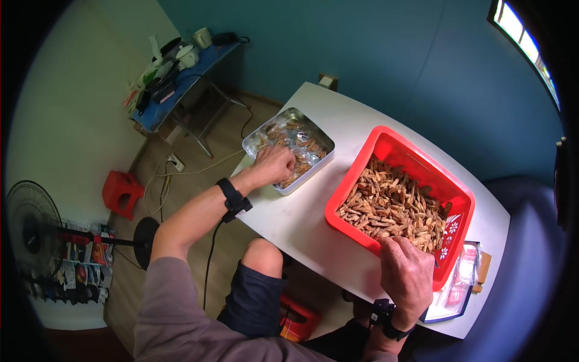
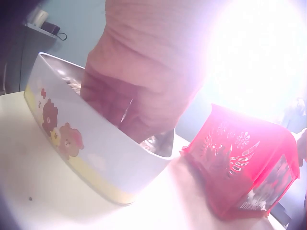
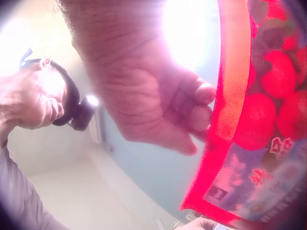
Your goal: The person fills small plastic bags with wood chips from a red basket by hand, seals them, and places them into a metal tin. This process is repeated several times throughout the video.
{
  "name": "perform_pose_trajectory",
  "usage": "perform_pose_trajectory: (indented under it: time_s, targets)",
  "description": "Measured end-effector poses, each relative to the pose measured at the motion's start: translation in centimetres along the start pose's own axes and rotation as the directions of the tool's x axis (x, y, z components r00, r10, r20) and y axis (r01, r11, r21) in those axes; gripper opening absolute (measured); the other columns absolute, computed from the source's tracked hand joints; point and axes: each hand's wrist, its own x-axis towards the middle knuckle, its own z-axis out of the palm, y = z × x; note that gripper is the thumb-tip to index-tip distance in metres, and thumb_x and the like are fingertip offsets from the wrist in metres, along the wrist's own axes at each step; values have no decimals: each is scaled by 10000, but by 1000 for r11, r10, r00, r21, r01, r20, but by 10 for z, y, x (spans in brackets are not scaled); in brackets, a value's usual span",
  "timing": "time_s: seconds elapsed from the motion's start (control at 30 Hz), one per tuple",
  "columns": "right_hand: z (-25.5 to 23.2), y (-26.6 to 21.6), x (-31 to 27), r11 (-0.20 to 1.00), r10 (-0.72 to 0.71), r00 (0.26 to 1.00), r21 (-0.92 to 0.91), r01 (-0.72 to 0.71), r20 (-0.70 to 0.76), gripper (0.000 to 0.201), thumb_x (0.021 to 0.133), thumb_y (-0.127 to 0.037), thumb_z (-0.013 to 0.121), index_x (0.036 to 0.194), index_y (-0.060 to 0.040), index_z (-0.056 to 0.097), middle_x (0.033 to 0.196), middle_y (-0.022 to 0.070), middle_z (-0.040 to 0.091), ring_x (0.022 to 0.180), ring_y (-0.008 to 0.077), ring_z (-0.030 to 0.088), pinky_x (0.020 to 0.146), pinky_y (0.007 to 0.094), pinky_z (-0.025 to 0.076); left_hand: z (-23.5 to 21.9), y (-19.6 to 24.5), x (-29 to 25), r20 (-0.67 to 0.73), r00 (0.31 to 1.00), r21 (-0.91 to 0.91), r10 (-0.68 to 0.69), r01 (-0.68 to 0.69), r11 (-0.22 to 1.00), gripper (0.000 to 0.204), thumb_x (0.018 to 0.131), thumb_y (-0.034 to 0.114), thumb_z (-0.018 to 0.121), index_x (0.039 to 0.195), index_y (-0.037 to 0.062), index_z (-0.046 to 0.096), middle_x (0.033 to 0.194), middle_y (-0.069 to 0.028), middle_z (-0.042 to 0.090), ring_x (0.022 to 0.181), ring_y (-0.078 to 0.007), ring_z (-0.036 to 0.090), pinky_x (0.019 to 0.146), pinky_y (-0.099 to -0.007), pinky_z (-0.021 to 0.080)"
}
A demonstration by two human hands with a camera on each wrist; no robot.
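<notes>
My left hand [image 1: 275,165] reaches down into a rectangular metal tin [image 1: 327,159] holding clear plastic packets [image 1: 297,138] of brown dried pieces. Bear pictures mark the outside of the tin [image 2: 53,127] in the left wrist view. There the fingertips of my left hand [image 2: 136,86] are hidden behind its wall; I cannot tell whether they grip a packet. My right hand [image 1: 406,271] is at the near rim of a red plastic basket [image 1: 356,175] full of loose brown dried slices [image 1: 395,202]. In the right wrist view its fingers [image 3: 200,117] curl loosely beside the rim, with nothing visible between them.
Both containers stand on a white table [image 1: 289,220]. A framed tray with a clear packet [image 1: 467,265] lies beside the basket. On the floor to the left are a fan [image 1: 36,226], a red stool [image 1: 122,193] and cables. A cluttered blue table [image 1: 158,111] stands behind.
</notes>
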Motion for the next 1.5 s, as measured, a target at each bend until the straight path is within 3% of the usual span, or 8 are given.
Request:
perform_pose_trajectory:
  time_s: [0.33, 0.53, 0.87, 1.07, 1.17, 1.23, 1.37, 1.5]
  targets:
    - [-4, 1, -3, 1000, 14, 1000, -16, -14, -18, 219, 786, -26, 658, 997, -85, 651, 775, 81, 574, 630, 259, 622, 537, 377, 480, -21, 2, -9, -64, 990, -94, -126, 120, 988, 201, 728, 200, 714, 825, 23, 716, 758, -146, 706, 727, -321, 681, 695, -423, 516]
    - [-9, 0, -4, 999, 29, 999, -21, -30, -17, 232, 785, -27, 655, 1009, -89, 653, 789, 79, 586, 642, 259, 631, 537, 380, 481, 1, -1, -5, -147, 987, 84, 65, -53, 995, 346, 692, 251, 784, 920, 20, 663, 886, -181, 681, 863, -378, 649, 743, -464, 501]
    - [-10, 2, -6, 998, 46, 999, -34, -46, -8, 239, 797, -44, 658, 1032, -91, 661, 800, 77, 597, 654, 254, 638, 545, 377, 485, -3, 1, -4, -55, 998, 92, -8, 13, 996, 303, 697, 220, 748, 906, 26, 648, 932, -198, 679, 884, -390, 654, 770, -477, 515]
    - [-8, 3, -7, 999, 44, 999, -29, -44, -18, 226, 803, -47, 657, 1026, -87, 661, 789, 76, 594, 653, 257, 638, 543, 381, 485, -22, -5, 5, -261, 962, 6, -82, 87, 996, 423, 709, 268, 726, 1036, 1, 683, 1056, -217, 678, 1032, -380, 620, 902, -451, 494]
    - [-8, 2, -6, 998, 45, 999, -36, -46, -29, 212, 799, -44, 655, 1007, -84, 653, 780, 76, 589, 651, 259, 636, 541, 381, 485, -18, -16, 11, -247, 969, 59, -21, 37, 998, 679, 700, 393, 744, 1206, -43, 621, 1259, -245, 601, 1250, -394, 504, 1052, -447, 422]
    - [-9, 2, -6, 998, 46, 998, -42, -47, -30, 203, 797, -42, 654, 996, -83, 649, 777, 76, 586, 650, 259, 636, 540, 381, 485, -11, -17, 16, -89, 981, 130, -170, 181, 975, 1048, 687, 583, 748, 1433, -73, 415, 1517, -278, 362, 1444, -435, 272, 1177, -472, 283]
    - [-10, 1, -5, 998, 51, 999, -46, -51, -16, 188, 796, -41, 650, 979, -81, 641, 771, 79, 585, 649, 261, 636, 539, 385, 485, 1, -9, 20, 125, 936, 78, -329, 321, 944, 1347, 688, 789, 660, 1560, -58, 79, 1631, -286, 35, 1514, -454, -2, 1224, -522, 86]
    - [-9, 2, -6, 997, 58, 998, -50, -58, -6, 179, 802, -44, 647, 977, -81, 639, 770, 82, 586, 649, 263, 638, 537, 389, 484, 15, -6, 23, 98, 936, 170, -339, 320, 932, 1347, 704, 788, 651, 1551, -79, 64, 1624, -299, 40, 1503, -485, 19, 1215, -555, 115]
